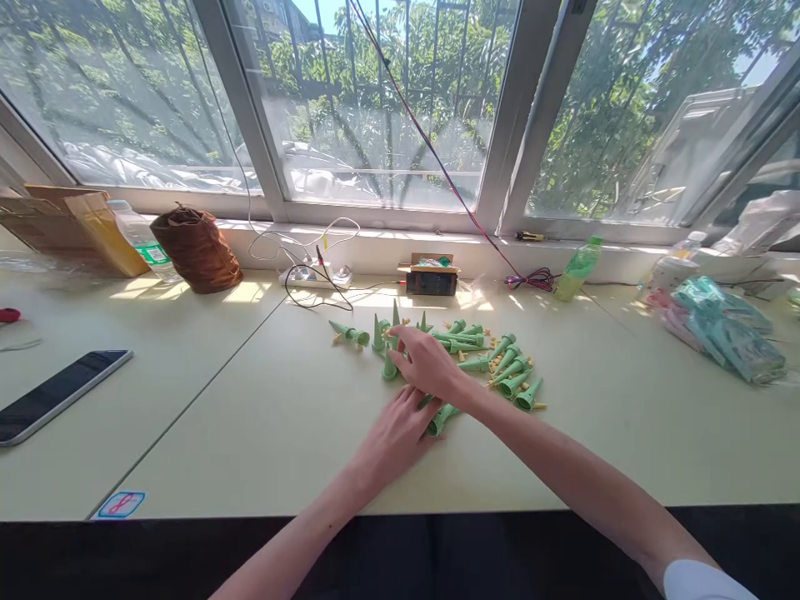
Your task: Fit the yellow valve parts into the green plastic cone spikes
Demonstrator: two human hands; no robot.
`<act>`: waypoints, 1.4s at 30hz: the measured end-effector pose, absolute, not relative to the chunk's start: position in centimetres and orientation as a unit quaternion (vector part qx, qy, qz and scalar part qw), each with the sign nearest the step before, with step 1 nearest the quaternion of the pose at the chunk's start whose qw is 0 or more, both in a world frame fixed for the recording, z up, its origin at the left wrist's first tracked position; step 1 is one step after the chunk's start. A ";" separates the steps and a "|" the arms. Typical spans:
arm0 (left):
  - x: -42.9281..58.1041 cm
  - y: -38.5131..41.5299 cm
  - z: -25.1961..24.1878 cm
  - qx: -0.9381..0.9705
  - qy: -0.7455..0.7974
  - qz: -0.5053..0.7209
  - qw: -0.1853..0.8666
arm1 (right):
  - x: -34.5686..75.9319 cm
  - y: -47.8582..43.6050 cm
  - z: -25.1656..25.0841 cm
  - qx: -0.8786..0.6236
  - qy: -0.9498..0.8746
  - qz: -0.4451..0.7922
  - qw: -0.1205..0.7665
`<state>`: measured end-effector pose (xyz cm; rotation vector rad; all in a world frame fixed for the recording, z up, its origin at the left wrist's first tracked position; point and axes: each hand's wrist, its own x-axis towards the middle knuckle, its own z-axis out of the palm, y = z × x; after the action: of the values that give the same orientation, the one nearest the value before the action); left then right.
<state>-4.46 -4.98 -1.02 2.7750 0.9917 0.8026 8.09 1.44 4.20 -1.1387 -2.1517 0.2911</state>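
- Green cones (511,367) with small tan pegs lie in a loose cluster on the pale table (262,433), in front of the person; several on the cluster's left side stand point up, while most of those to the right lie on their sides.
- The right hand (426,360) reaches across above the left, its thumb and index finger bent and slightly parted beside the upright cones; whether it grips 1 of them, I cannot tell.
- The left hand (400,427) is low over the table, palm down and loosely extended, its fingertips partly hidden beneath the right hand, near a cone (442,419) lying at the cluster's near edge; I cannot tell whether it has hold of anything.
- Beyond the cluster: a dark boxy device (431,283), a white power strip (316,276) with cables, and a green-tinted bottle (578,268).
- Farther left: a brown bag (197,250) and a phone (59,396).
- Farther right: teal and pink packages (725,325).
- Behind everything: windows (375,108) with greenery outside.
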 end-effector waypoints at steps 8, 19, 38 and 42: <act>-5.3 -6.0 -0.3 0.917 0.312 0.247 0.030 | 10.7 -2.6 1.9 -0.378 -0.790 0.041 0.481; -7.7 -5.1 0.7 0.881 0.320 0.348 0.027 | 13.0 -3.5 -3.0 -0.356 -0.814 -0.022 0.460; -14.3 9.6 1.5 0.706 0.658 0.214 0.153 | 11.8 -3.3 -2.6 -0.393 -0.788 0.038 0.472; -14.5 9.0 1.6 0.722 0.646 0.205 0.136 | 11.8 -3.2 -2.8 -0.398 -0.784 0.055 0.472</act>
<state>-14.47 9.00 1.62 2.0924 1.8719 0.5937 11.78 -3.15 -2.76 -0.9749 -1.9202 0.1341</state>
